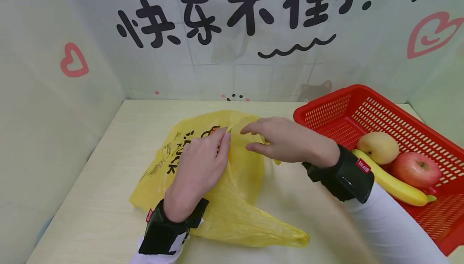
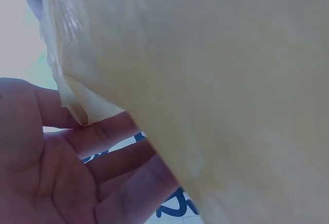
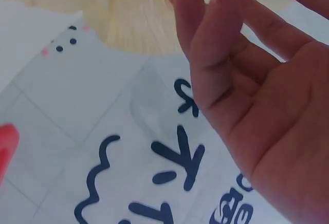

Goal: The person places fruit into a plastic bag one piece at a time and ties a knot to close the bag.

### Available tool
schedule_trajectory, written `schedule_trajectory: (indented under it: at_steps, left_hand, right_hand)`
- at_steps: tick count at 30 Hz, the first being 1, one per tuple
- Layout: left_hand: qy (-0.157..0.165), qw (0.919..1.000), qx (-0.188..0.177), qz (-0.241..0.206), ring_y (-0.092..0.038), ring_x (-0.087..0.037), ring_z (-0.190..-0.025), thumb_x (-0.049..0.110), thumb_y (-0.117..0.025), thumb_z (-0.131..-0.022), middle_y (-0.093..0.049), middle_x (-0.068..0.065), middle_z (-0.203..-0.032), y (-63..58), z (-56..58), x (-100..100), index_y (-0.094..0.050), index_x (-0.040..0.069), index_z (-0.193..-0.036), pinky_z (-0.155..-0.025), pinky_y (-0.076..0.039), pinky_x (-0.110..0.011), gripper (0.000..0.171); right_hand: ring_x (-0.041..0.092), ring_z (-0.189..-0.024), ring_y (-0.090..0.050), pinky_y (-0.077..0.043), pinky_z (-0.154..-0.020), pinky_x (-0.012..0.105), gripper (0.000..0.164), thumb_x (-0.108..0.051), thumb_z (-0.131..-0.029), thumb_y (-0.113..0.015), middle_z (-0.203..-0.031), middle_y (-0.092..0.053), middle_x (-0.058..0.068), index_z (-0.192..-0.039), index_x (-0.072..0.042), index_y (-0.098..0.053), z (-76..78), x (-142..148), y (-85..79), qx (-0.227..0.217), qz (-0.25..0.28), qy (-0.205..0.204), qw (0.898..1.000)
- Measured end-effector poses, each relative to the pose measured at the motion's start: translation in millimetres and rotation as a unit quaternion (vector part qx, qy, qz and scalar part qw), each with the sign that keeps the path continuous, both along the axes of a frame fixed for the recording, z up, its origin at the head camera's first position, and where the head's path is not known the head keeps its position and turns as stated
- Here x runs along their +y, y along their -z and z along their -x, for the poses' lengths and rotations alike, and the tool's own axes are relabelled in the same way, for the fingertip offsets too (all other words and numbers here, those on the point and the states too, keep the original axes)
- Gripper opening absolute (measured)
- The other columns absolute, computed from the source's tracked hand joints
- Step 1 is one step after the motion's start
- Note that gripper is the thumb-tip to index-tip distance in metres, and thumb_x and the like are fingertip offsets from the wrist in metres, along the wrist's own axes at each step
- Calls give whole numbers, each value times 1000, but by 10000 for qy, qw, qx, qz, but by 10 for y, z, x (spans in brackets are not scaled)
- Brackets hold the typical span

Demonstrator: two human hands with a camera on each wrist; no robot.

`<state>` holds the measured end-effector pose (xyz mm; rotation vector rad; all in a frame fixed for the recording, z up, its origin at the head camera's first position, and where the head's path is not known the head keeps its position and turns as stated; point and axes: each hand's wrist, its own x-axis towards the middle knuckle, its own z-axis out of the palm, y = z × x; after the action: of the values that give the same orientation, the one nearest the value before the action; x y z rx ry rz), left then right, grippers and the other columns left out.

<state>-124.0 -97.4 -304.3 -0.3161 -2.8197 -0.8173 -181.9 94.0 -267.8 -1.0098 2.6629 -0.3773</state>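
A yellow plastic bag [image 1: 232, 199] with black print lies crumpled and partly spread on the light wooden table, one twisted end pointing right. My left hand [image 1: 203, 163] pinches the bag's upper edge between thumb and index finger. In the left wrist view, the bag film [image 2: 216, 80] covers much of the picture and hides the thumb, beside the fingers of the left hand [image 2: 77, 162]. Just right of that pinch, my right hand [image 1: 282, 139] hovers by the bag with thumb and fingers apart. The right wrist view shows its fingers [image 3: 216, 44] gently bent, with nothing clearly gripped.
A red plastic basket [image 1: 326, 115] stands at the right, under and beside my right forearm. In it lie a banana [image 1: 395, 181], a red apple [image 1: 416, 169] and a pale yellow round fruit [image 1: 378, 147]. A printed wall sheet [image 1: 217, 75] rises behind the table [image 1: 108, 175].
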Motion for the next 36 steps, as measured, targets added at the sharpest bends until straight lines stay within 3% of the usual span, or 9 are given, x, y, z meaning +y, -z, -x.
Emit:
schedule_trajectory:
  at_steps: [6, 13, 23, 30, 36]
  left_hand:
    - [-16, 10000, 20, -38, -52, -17, -53, 27, -42, -106, -50, 0, -59, 10, -8, -3, -64, 6, -128, -51, -40, -29, 37]
    - [6, 9999, 100, -41, -57, -19, -57, 26, -43, -105, -54, -1, -62, 23, -2, -8, -64, 5, -128, -55, -45, -31, 37]
    - [8, 9999, 89, -56, -52, -16, -53, 26, -41, -106, -52, 0, -61, 19, -5, -2, -64, 5, -127, -52, -42, -29, 38]
    - [9, 10000, 30, -94, -47, -15, -48, 26, -41, -106, -49, 0, -59, 5, -7, -6, -64, 6, -127, -48, -37, -28, 37]
    - [19, 9999, 21, -108, -47, -15, -48, 25, -42, -106, -49, 0, -59, -1, -6, -7, -64, 5, -127, -48, -38, -28, 37]
  right_hand:
    - [16, -84, -63, -56, -78, 31, 38, -30, -94, -67, -104, -71, 4, -127, -12, -64, 33, 278, -141, 163, 199, 404, 9989]
    - [15, -83, -64, -58, -76, 34, 36, -31, -93, -68, -104, -72, 5, -124, -13, -64, 110, 614, -225, 270, 216, 1050, 9939]
    - [18, -80, -62, -58, -70, 38, 42, -30, -86, -74, -98, -71, 5, -122, -8, -65, 278, 1173, -124, 627, -182, 1781, 9818]
    - [21, -88, -63, -58, -76, 44, 44, -29, -88, -72, -108, -70, 14, -120, -1, -63, 445, 1528, 4, 237, -508, 1855, 9810]
    - [27, -95, -62, -55, -80, 50, 51, -34, -90, -69, -114, -67, 19, -125, 3, -59, 495, 1775, 78, -246, -872, 1878, 9780]
